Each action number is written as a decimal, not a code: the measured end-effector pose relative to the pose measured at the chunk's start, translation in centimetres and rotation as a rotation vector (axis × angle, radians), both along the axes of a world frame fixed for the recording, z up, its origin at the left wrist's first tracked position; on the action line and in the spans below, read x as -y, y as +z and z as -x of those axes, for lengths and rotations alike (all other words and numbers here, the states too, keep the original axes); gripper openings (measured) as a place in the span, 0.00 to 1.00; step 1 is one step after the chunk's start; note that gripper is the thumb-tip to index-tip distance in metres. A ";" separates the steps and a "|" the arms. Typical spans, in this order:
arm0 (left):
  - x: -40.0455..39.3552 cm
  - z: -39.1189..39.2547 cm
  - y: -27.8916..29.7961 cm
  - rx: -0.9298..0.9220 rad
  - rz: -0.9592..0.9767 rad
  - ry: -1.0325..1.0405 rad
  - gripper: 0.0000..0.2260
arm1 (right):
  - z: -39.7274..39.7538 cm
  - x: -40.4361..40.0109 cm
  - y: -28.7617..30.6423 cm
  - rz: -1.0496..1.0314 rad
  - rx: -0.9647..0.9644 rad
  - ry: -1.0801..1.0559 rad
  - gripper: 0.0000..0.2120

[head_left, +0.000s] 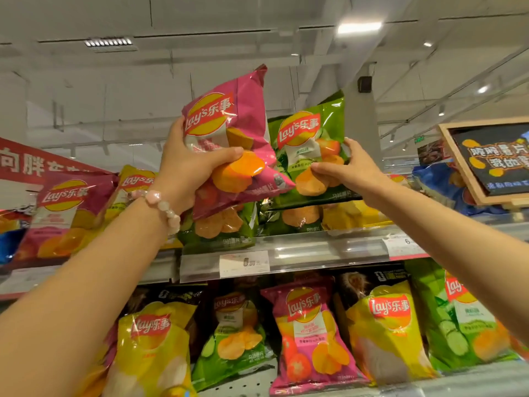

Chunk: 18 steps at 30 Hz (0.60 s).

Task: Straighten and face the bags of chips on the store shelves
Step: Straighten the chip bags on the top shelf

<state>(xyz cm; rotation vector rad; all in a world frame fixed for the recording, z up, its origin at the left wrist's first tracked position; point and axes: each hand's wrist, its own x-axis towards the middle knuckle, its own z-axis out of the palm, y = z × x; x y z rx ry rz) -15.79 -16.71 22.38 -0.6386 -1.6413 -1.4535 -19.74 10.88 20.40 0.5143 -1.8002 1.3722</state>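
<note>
Mid-facing: left hand (190,167) gripping pink bag (229,133), right hand (347,167) pinching green bag (307,147) (top shelf); next, setting both upright.

Hands: two, left hand (189,164) and right hand (347,167), one bag each.
Held bags: one pink bag (240,121), one green bag (309,138).
Shelves: two, upper shelf (315,250), lower shelf (458,382).
Upper shelf, standing bags countable: one pink (61,213), one yellow (134,181), two green below held ones (220,224); more at edges, count unclear.
Lower shelf front row: two yellow, three green, one pink (310,333).
Price tags readable as tags: two.
Bead bracelet (160,204): one.
Framed sign (492,159): one.
</note>
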 end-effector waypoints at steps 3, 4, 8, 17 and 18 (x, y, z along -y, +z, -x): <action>1.7 -0.5 -0.4 -0.019 0.043 0.026 0.50 | 0.6 1.9 -0.4 -0.043 0.043 -0.054 0.39; 2.2 -0.6 -0.5 -0.019 0.052 0.030 0.50 | 0.9 2.6 -0.6 -0.059 0.067 -0.075 0.40; 3.8 -0.8 -1.1 -0.019 0.085 0.038 0.49 | 2.0 4.2 -1.4 -0.084 0.142 -0.154 0.42; 5.0 -1.0 -2.9 -0.041 0.132 0.019 0.47 | 2.7 3.7 -4.8 -0.430 0.272 -0.300 0.40; 5.0 -1.0 -3.1 -0.034 0.132 0.012 0.47 | 2.7 3.9 -5.0 -0.493 0.267 -0.368 0.40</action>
